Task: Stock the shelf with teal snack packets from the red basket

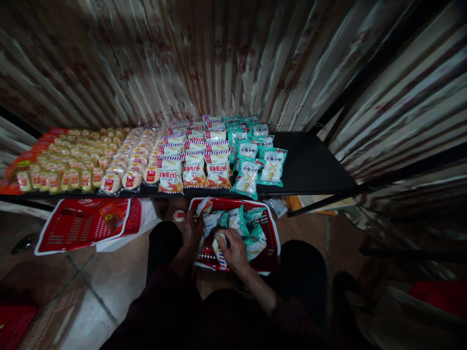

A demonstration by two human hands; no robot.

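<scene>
A red basket with a white rim (276, 233) stands on the floor between my knees, holding several green snack bags (238, 221) and some striped ones. Inside it, my right hand (233, 249) is closed around a white snack bag with a red-and-blue striped edge (221, 253). My left hand (193, 227) is at the basket's left side, its fingers closed on another striped snack bag (204, 206) that sticks up above the rim. Part of the left hand is in shadow.
Above the basket, a black shelf (310, 160) carries rows of striped snack bags (218, 170), green bags (272, 167), round wrapped crackers (131, 180) and small yellow packs (75, 179). A second red basket (78, 223) stands left. A round wrapped cracker (179, 215) lies below the shelf. Pleated curtains hang behind.
</scene>
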